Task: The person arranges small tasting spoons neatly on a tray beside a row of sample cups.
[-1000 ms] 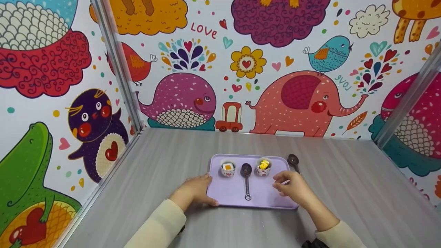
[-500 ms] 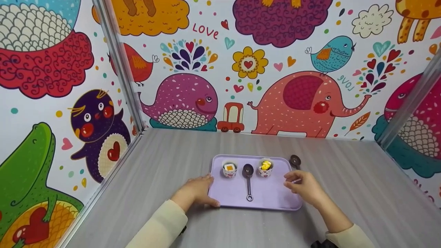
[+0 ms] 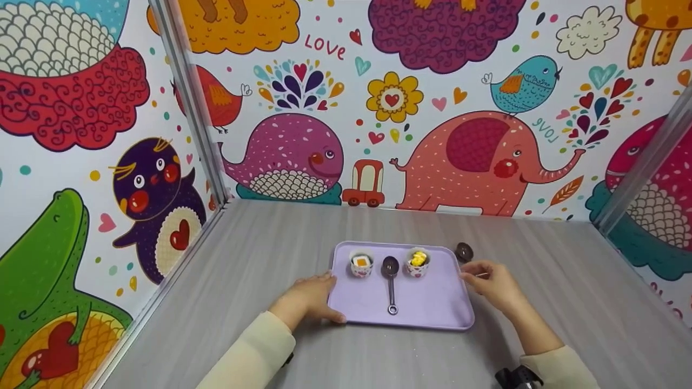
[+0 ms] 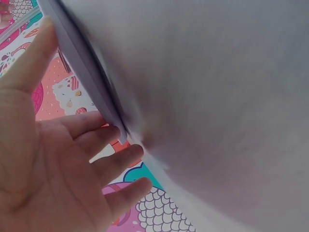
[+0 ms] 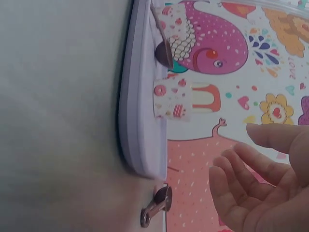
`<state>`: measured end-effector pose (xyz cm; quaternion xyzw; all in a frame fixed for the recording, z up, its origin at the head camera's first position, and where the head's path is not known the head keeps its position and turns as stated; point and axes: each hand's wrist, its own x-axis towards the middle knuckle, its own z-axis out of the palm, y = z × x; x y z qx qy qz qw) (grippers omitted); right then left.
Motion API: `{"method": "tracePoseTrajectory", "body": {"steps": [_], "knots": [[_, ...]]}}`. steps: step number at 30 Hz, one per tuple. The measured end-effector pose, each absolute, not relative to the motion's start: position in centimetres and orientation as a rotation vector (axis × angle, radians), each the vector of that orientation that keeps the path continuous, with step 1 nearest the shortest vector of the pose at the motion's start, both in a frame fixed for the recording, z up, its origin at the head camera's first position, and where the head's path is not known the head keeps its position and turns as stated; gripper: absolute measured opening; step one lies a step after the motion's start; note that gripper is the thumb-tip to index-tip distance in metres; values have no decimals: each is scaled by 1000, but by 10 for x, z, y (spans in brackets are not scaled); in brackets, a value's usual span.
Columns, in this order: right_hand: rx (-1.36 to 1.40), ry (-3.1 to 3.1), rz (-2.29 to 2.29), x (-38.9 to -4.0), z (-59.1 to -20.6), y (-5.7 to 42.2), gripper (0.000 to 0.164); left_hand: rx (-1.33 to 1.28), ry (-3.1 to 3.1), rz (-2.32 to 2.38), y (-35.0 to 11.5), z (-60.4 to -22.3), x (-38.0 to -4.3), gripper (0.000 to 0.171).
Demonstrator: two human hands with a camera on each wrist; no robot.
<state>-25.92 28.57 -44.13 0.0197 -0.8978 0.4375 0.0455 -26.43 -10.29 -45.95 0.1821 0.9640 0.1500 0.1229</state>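
Lying flat, lilac rectangular tray (image 3: 432, 302), rounded corners, raised rim

Left hand (image 3: 309, 299) has spread fingers; right hand (image 3: 494, 285) curls loosely.

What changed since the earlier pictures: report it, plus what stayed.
The right hand moved rightward from above the tray to about its edge, nearer the outer spoon. Nothing was visibly grasped or released. The left hand stayed at the tray's left side; the white-filled cup, yellow-filled cup, inner spoon and outer spoon stayed put.
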Motion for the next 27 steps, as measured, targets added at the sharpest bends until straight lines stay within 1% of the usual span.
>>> {"method": "tracePoseTrajectory", "body": {"steps": [6, 11, 27], "knots": [[2, -2752, 1290, -270, -447, 297, 29, 528, 2812, 434, -101, -461, -265, 100], [-32, -2737, 1264, -280, -453, 304, 27, 529, 2813, 430, -101, -461, -265, 101], [-89, -2664, 1324, -303, -461, 313, 30, 562, 2833, 430, -102, -460, -265, 100]]}}
